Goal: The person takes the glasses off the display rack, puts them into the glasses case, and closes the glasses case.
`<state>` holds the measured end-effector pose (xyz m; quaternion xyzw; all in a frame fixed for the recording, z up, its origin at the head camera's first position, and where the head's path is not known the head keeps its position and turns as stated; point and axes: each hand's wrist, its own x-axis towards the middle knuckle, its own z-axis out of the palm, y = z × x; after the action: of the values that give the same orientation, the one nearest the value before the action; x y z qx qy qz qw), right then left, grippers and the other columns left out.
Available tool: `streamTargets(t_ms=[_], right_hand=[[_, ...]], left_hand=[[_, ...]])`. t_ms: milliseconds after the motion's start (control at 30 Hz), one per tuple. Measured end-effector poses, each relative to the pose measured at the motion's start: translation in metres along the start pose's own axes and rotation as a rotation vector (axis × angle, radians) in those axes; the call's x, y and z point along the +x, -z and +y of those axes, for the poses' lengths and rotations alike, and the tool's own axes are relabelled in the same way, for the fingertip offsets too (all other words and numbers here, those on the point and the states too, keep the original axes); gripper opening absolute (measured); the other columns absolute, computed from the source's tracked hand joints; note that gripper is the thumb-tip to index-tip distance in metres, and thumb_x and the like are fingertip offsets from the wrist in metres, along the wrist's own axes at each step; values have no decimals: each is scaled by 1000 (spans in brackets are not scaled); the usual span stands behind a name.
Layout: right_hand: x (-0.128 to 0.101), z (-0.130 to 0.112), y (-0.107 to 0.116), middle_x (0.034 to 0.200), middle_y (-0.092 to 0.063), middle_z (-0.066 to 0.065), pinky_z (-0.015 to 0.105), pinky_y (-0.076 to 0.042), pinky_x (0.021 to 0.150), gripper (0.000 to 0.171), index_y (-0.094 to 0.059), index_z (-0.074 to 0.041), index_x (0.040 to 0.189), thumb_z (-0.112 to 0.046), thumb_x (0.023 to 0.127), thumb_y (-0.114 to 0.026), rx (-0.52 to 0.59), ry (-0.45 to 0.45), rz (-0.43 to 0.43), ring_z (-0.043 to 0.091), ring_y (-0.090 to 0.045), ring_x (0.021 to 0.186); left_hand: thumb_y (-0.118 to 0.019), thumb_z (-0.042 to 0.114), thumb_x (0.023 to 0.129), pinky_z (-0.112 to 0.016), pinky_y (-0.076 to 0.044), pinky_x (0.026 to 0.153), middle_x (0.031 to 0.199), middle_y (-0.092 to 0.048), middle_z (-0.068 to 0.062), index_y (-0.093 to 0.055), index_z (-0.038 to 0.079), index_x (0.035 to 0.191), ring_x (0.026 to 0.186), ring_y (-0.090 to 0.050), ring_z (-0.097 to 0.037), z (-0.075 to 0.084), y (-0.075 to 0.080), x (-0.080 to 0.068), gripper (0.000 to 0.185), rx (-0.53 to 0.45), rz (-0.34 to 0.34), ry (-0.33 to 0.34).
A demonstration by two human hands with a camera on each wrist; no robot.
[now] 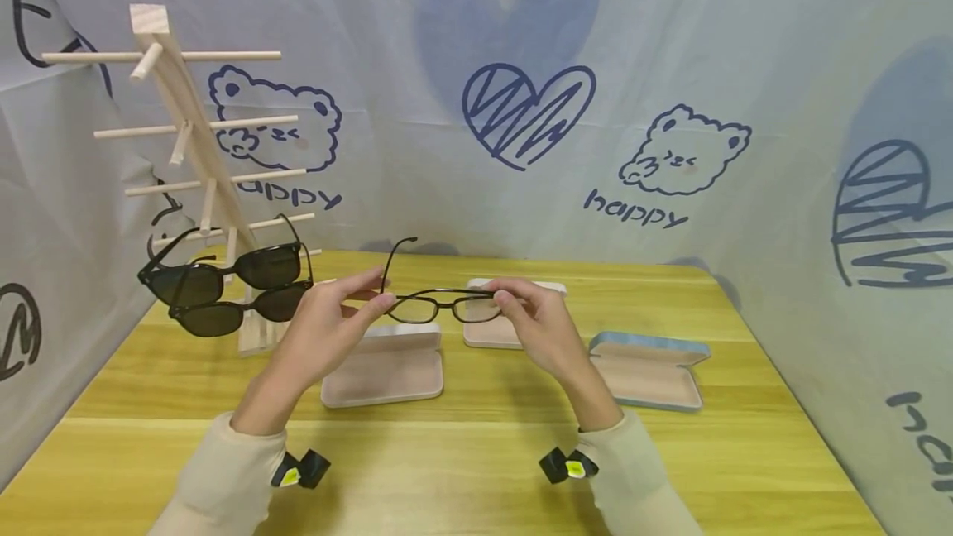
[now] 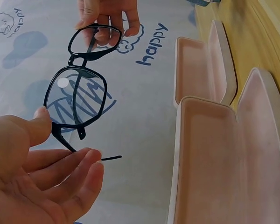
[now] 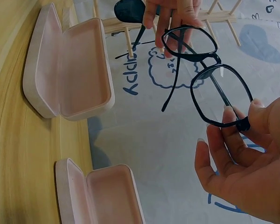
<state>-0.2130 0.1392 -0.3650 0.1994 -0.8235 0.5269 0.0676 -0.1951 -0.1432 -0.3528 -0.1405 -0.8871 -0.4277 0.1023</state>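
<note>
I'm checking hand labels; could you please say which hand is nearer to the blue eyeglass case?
Right: the right hand is just left of the blue eyeglass case; the left hand is farther left, at the other end of the black-framed eyeglasses.

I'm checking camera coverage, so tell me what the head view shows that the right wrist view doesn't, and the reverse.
Only the head view: the open blue glasses case and the cream sleeves.
Only the right wrist view: the palm side of the right hand.
Both: the black-framed eyeglasses, the left hand, two pink-lined white glasses cases, the wooden display stand, sunglasses, wooden tabletop and printed cloth.
</note>
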Motion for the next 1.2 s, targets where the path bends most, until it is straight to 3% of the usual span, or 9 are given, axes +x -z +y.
streamTargets(t_ms=[100, 200, 267, 500, 600, 633, 767, 1200], right_hand=[[0, 1, 0, 124, -70, 21, 23, -47, 72, 29, -70, 1, 126, -16, 108, -55, 4, 6, -6, 12, -55, 74], [0, 2, -1, 130, -70, 19, 30, -54, 88, 29, -70, 0, 125, -16, 108, -55, 9, 12, -6, 28, -66, 101], [-1, 3, -1, 131, -70, 19, 33, -56, 90, 29, -70, 0, 125, -17, 108, -55, 11, 15, -7, 35, -67, 106], [-2, 6, -1, 128, -71, 17, 24, -53, 81, 29, -71, -3, 126, -19, 108, -56, 4, -2, -3, 23, -66, 95], [-2, 7, -1, 130, -70, 18, 29, -56, 86, 29, -71, -1, 126, -19, 108, -56, 8, -7, -1, 30, -69, 101], [-2, 7, -1, 133, -69, 18, 33, -57, 92, 29, -71, -1, 126, -19, 108, -56, 8, -6, 0, 33, -69, 110], [-2, 7, -1, 134, -67, 18, 42, -57, 96, 30, -71, -1, 127, -19, 107, -56, 3, -2, -2, 35, -67, 114], [-1, 9, -1, 128, -70, 17, 37, -57, 92, 31, -70, 1, 126, -18, 108, -56, -18, 19, -20, 32, -69, 109]], left_hand=[[-64, 24, 104, -47, -62, 92, 141, -65, -17, -57, 1, 145, 120, -69, -33, -2, -1, 1, 48, -13, -32, -3], [-64, 21, 104, -47, -62, 92, 144, -62, -17, -56, 1, 146, 120, -69, -33, -3, -2, 2, 47, -18, -39, -11], [-64, 20, 104, -46, -62, 92, 145, -62, -17, -57, 2, 145, 120, -69, -33, -4, -3, 1, 46, -18, -37, -16], [-66, 20, 102, -39, -64, 86, 142, -64, -16, -60, 3, 143, 112, -73, -31, -6, -4, 0, 45, -38, -34, -49], [-67, 19, 102, -39, -64, 85, 141, -65, -17, -59, 2, 144, 110, -73, -31, -6, -4, 0, 46, -45, -37, -59], [-67, 19, 102, -39, -64, 85, 140, -65, -17, -58, 2, 144, 110, -73, -31, -6, -4, 0, 47, -49, -37, -60], [-68, 18, 101, -40, -64, 86, 137, -68, -17, -56, 2, 146, 111, -73, -30, -7, -5, -1, 49, -54, -34, -58], [-69, 19, 100, -42, -63, 86, 130, -72, -13, -62, 4, 141, 115, -72, -27, -10, -8, -2, 44, -35, -41, -54]])
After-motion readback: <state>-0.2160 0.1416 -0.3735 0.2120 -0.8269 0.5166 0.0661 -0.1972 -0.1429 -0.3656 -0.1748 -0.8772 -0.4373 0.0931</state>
